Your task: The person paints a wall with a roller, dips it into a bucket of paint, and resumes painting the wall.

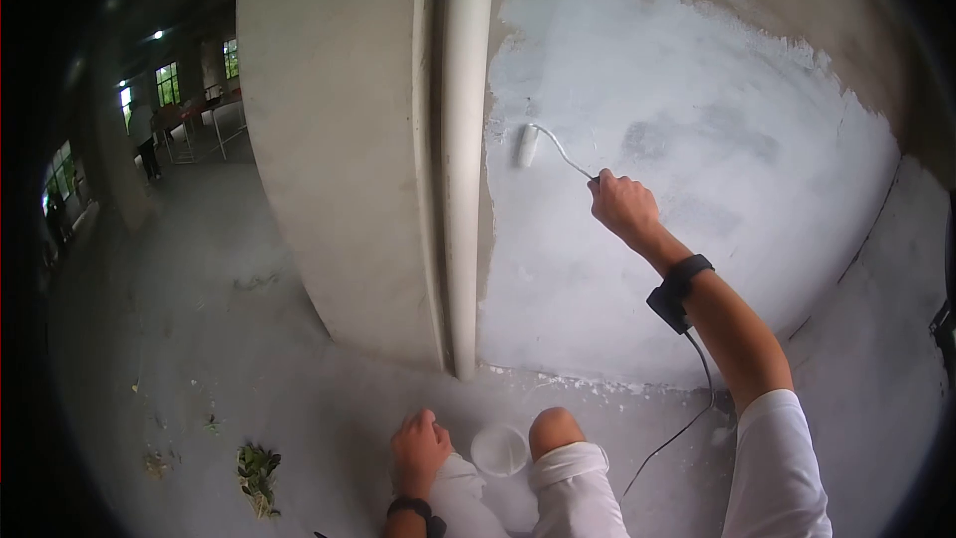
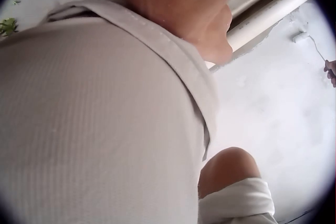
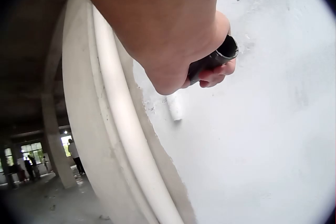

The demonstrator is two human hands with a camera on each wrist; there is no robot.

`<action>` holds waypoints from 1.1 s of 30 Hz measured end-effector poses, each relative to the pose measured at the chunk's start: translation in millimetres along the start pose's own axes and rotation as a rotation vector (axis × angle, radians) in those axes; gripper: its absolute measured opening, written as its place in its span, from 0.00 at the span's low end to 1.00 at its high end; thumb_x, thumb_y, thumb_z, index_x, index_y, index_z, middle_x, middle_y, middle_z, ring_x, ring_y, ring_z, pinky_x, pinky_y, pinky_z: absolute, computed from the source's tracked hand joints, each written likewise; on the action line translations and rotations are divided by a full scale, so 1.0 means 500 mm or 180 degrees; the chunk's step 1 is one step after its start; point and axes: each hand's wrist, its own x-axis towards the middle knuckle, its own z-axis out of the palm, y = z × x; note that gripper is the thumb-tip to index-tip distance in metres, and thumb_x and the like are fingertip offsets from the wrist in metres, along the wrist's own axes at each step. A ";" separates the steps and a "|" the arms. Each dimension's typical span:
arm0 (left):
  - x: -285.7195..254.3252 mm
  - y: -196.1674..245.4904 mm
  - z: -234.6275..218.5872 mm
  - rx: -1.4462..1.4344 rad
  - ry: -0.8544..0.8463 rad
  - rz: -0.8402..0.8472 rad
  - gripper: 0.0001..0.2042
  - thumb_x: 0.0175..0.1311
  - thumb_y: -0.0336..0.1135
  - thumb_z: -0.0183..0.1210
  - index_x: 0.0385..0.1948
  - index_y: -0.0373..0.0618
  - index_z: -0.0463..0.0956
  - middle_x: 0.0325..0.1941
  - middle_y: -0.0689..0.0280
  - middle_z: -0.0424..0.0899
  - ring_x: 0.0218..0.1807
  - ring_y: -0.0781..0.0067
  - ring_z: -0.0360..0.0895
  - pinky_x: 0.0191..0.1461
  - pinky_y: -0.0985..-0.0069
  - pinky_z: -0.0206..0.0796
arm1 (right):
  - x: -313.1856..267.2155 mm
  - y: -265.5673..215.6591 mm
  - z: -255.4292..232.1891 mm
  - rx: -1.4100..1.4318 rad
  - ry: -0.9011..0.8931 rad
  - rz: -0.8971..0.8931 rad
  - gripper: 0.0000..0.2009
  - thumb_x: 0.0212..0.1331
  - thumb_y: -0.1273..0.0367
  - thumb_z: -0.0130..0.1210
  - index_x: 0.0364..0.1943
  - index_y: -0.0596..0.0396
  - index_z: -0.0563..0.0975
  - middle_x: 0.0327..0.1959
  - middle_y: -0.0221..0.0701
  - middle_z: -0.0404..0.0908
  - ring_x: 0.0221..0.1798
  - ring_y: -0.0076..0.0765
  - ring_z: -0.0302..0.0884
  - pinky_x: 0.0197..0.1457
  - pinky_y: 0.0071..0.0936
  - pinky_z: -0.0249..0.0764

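My right hand (image 1: 624,207) grips the black handle (image 3: 214,62) of a small paint roller, fingers curled round it. The white roller sleeve (image 1: 528,145) lies against the wall, near the left edge of the white painted patch (image 1: 617,269). A bent wire frame (image 1: 564,147) joins sleeve and handle. In the right wrist view the hand hides most of the frame. My left hand (image 1: 420,450) rests on the left knee, its fingers loosely bent and holding nothing. Between the knees stands a white round tub (image 1: 499,450) on the floor.
A white vertical pipe (image 1: 466,159) runs beside a bare grey pillar (image 1: 334,139), just left of the painted patch. A cable (image 1: 687,418) hangs from the right wrist. Wilted leaves (image 1: 258,478) lie on the floor at left. Far back, people and tables stand near windows.
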 end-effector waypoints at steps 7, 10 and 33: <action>-0.007 -0.012 0.008 -0.0059 0.0067 -0.0149 0.09 0.54 0.31 0.58 0.37 0.45 0.71 0.32 0.57 0.81 0.37 0.50 0.79 0.41 0.57 0.71 | -0.011 0.105 -0.044 -0.0359 0.0110 0.0127 0.17 0.68 0.58 0.47 0.37 0.58 0.79 0.32 0.46 0.84 0.39 0.57 0.83 0.42 0.47 0.78; -0.004 -0.024 0.008 -0.0098 0.0314 -0.0059 0.08 0.54 0.30 0.57 0.36 0.45 0.73 0.30 0.57 0.81 0.36 0.52 0.79 0.39 0.57 0.71 | -0.045 0.186 -0.066 -0.0442 0.0058 0.0380 0.18 0.68 0.57 0.47 0.38 0.58 0.79 0.34 0.48 0.84 0.41 0.58 0.82 0.45 0.49 0.76; 0.007 -0.004 -0.035 0.0168 0.0103 -0.0407 0.08 0.55 0.30 0.56 0.37 0.44 0.73 0.32 0.58 0.83 0.37 0.54 0.80 0.39 0.60 0.72 | 0.011 0.095 0.105 0.0647 0.0158 0.0636 0.20 0.70 0.52 0.40 0.42 0.54 0.74 0.36 0.52 0.82 0.43 0.69 0.77 0.47 0.56 0.72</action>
